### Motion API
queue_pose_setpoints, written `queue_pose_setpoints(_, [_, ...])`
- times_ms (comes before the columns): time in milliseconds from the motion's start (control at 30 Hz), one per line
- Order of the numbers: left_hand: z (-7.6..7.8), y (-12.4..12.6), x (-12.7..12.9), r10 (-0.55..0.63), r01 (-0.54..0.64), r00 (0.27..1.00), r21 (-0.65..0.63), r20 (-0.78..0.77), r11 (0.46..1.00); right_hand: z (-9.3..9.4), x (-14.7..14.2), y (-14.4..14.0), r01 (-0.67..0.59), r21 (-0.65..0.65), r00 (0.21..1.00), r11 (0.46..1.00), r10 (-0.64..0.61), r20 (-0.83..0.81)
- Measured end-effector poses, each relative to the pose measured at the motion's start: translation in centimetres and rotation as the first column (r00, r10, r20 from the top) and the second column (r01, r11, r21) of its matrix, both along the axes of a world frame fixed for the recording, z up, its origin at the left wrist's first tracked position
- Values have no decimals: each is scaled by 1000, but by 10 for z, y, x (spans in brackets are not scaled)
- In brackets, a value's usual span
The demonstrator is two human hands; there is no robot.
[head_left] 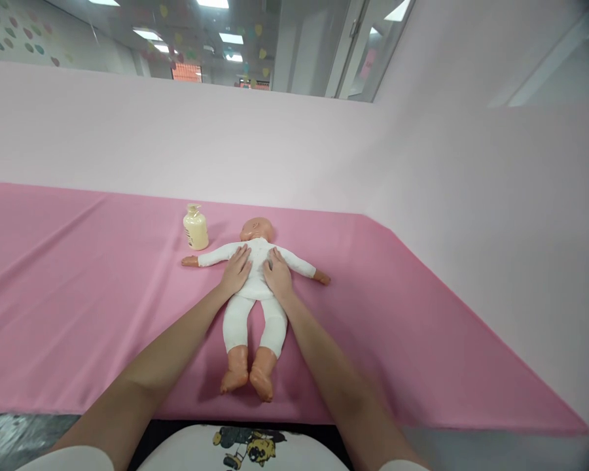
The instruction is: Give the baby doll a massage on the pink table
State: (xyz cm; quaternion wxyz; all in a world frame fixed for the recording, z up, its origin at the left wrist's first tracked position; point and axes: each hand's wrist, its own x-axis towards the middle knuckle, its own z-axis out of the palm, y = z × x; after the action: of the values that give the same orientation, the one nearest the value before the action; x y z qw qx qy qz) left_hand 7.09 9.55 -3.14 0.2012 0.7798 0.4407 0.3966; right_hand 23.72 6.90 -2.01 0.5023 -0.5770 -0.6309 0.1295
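A baby doll (256,289) with a white cloth body lies stretched out on the pink mat (118,307), its head (258,229) away from me and its bare feet towards me. Both its arms are spread to the sides. My left hand (236,269) rests flat on the left side of the doll's torso, fingers extended. On the right side of the torso lies my right hand (277,275), its fingers also stretched out and touching the cloth. Neither hand grips anything. A pale yellow pump bottle (196,229) stands upright just beyond the doll's left-hand arm.
A white wall (177,137) borders the mat at the back, and another wall (530,216) runs along the right. Above the back wall is a window (235,52) with ceiling lights showing in it. The mat's front edge (255,418) is close to my body.
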Motion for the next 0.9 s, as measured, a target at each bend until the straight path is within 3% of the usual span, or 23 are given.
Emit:
queue_pose_setpoints(133, [-9,6,-2,108,-106,994,-62,33,992,7,0,-6,62,56,991,997,-68,113])
queue_pose_setpoints(233, [-11,8,-2,121,-119,992,-64,30,991,14,0,-10,72,98,976,993,-91,196])
queue_pose_setpoints(367, [-9,7,-2,113,-113,994,-54,-10,992,22,-2,-14,-137,27,924,990,118,363])
queue_pose_setpoints(467, [-10,9,-3,96,-97,995,-30,-28,995,28,-6,-19,-371,-57,807,927,352,473])
queue_pose_setpoints(567, [-14,12,-4,77,-77,997,-3,-17,997,34,-13,-26,-518,-86,708,851,483,516])
queue_pose_setpoints(733, [-21,17,-5,64,-64,998,-21,1,998,41,-20,-33,-643,-27,647,766,562,515])
queue_pose_setpoints(900, [-20,17,-6,61,-61,998,-17,17,998,37,-19,-28,-614,-57,704,787,580,410])
